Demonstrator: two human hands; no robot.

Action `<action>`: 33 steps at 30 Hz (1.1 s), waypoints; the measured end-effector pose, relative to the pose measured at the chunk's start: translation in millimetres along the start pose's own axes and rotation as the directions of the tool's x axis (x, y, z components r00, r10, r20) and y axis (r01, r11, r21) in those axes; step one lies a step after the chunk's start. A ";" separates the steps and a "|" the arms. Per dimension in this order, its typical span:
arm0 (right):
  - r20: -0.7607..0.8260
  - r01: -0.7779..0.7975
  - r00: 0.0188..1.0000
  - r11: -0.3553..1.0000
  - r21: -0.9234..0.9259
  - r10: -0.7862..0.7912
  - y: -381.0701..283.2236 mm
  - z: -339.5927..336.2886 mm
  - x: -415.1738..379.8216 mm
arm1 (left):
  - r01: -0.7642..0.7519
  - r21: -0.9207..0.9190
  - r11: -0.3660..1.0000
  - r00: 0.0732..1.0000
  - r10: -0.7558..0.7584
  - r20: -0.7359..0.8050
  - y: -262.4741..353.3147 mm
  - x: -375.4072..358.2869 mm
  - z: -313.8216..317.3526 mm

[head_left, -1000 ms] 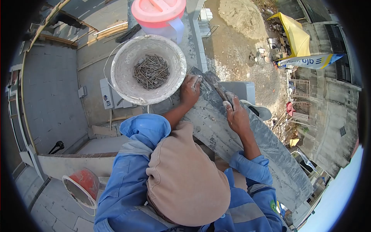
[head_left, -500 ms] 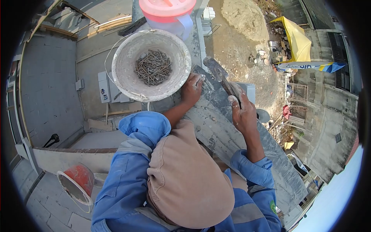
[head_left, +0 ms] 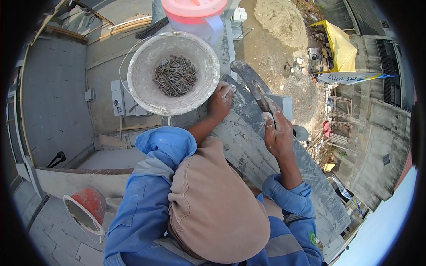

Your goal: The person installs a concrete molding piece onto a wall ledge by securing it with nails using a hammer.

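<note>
My right hand (head_left: 278,131) is wrapped round the handle of a hammer (head_left: 251,82), whose dusty metal head points up and left over the board's edge. My left hand (head_left: 221,101) rests at the top end of the grey, mortar-smeared board (head_left: 248,137), its fingers curled in; whatever they hold is too small to make out. Just left of that hand stands a white, mortar-crusted bucket (head_left: 140,84) with a heap of nails (head_left: 175,76) inside.
A pink-lidded container (head_left: 195,13) stands behind the bucket, beside a dark brush (head_left: 152,29). A red bucket (head_left: 91,204) lies tilted at lower left. Beyond the board's right side, the ground with sand (head_left: 279,22) lies far below.
The hammer head has shifted slightly up and left, and my right hand has tilted with it. My left hand has hardly moved.
</note>
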State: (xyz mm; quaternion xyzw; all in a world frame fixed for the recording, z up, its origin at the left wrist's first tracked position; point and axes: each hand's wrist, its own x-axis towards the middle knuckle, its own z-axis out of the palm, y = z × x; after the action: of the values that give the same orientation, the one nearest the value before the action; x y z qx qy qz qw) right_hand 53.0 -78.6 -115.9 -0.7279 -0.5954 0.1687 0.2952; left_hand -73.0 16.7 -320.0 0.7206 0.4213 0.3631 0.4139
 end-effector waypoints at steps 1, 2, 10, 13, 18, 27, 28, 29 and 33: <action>0.012 -0.028 1.000 1.000 -0.001 0.028 3.1 4.7 -1.5 | 0.008 0.004 1.000 1.000 -0.008 0.012 -0.2 0.4 -1.0; 0.012 -0.027 1.000 1.000 -0.004 0.027 10.2 11.2 -4.9 | 0.016 0.009 1.000 1.000 -0.016 0.025 0.1 0.7 -1.6; 0.234 -0.347 0.887 0.909 -0.233 0.398 11.7 15.2 -3.6 | 0.032 0.034 0.999 0.999 -0.032 0.002 -7.8 -5.6 4.9; 0.116 -0.239 0.959 0.959 -0.150 0.257 17.0 12.4 -5.4 | 0.039 0.016 0.999 0.999 -0.039 -0.003 -10.6 -3.5 7.0; 0.106 -0.229 0.964 0.965 -0.127 0.243 17.8 5.9 -3.5 | 0.028 0.009 1.000 1.000 -0.028 0.000 -13.1 -4.2 6.8; 0.145 -0.253 0.953 0.962 -0.100 0.265 15.8 6.7 -16.8 | -0.014 0.037 0.999 0.993 0.018 -0.117 -16.3 -6.5 10.8; 0.151 -0.269 0.947 0.957 -0.109 0.284 15.9 5.8 -17.6 | -0.018 0.020 1.000 0.996 0.020 -0.086 -15.4 -6.1 9.4; 0.148 -0.270 0.947 0.956 -0.111 0.285 16.4 4.9 -17.2 | -0.024 0.004 1.000 0.998 0.025 -0.056 -13.8 -5.1 8.3; 0.163 -0.283 0.941 0.954 -0.098 0.296 15.6 3.3 -13.4 | -0.045 0.007 0.999 0.998 0.045 -0.051 -7.6 -3.9 4.4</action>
State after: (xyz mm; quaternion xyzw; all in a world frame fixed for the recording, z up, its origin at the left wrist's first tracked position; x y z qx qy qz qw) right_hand 59.9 -92.6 -129.7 -0.8003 -0.5113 0.2518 0.1865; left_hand -72.9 14.1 -329.3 0.7217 0.4165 0.3896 0.3924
